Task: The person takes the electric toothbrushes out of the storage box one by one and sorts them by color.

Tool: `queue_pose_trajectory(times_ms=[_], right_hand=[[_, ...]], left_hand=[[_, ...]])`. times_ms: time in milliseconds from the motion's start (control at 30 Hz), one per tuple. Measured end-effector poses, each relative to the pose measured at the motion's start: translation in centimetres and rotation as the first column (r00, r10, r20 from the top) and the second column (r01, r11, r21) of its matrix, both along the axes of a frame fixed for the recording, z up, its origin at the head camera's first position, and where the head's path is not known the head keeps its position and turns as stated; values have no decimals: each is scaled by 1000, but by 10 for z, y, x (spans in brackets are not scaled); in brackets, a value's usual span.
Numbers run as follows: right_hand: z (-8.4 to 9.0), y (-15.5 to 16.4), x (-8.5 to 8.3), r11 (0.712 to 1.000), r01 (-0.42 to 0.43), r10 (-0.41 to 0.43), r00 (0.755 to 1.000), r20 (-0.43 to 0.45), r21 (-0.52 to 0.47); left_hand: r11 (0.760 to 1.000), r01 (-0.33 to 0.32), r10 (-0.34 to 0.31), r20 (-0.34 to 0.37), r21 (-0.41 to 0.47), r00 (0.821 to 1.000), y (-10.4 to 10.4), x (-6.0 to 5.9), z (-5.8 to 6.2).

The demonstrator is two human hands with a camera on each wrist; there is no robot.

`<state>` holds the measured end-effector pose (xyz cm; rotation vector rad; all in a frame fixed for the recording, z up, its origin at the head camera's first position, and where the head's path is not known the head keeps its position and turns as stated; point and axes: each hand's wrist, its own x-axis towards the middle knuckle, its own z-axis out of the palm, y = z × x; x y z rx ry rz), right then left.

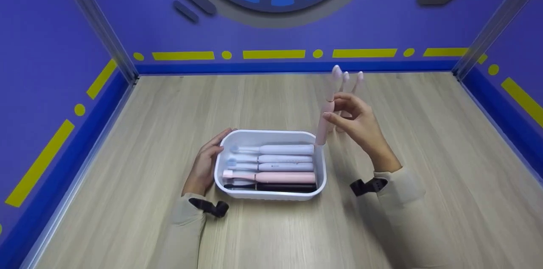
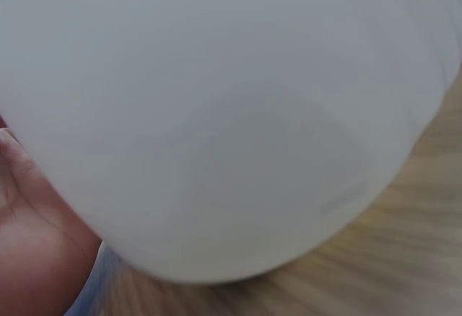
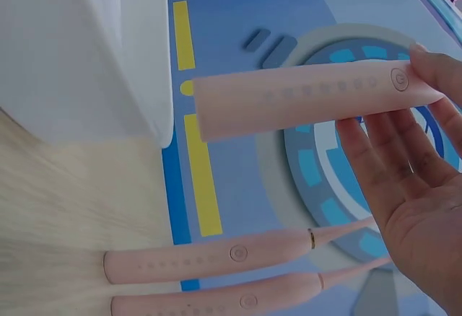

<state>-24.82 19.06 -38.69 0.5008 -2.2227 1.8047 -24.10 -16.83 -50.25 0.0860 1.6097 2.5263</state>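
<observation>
A white plastic bin (image 1: 271, 196) holds electric toothbrushes lying side by side: several white ones (image 1: 286, 149), a pink one (image 1: 285, 177) and a black one (image 1: 285, 187). At its left end my left hand (image 1: 202, 169) grips the bin, thumb at the rim and fingers around the back corner. My right hand (image 1: 359, 124) pinches another pink electric toothbrush (image 1: 321, 131) near its neck, upright with the head up. Its lower end overlaps the bin's back right corner in the head view. The right wrist view shows the button on its handle (image 3: 303, 99).
Behind my right hand two more pink electric toothbrushes (image 3: 209, 257) stand upright on the wood-grain table (image 1: 169, 107). Blue printed panels (image 1: 271, 40) close in the back and both sides of the table.
</observation>
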Motion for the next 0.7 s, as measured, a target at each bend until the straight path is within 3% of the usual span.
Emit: queue_pose_trajectory(times_ms=[300,700], right_hand=[[-3,11,-1,994,107,-106,994,-34,33],[-10,26,-3,982,175,-173,984,-33,77]], left_hand=[[1000,22,-23,-25,-10,999,-1,1,0],[1000,15,-15,-16,3,1000,-1,1,0]])
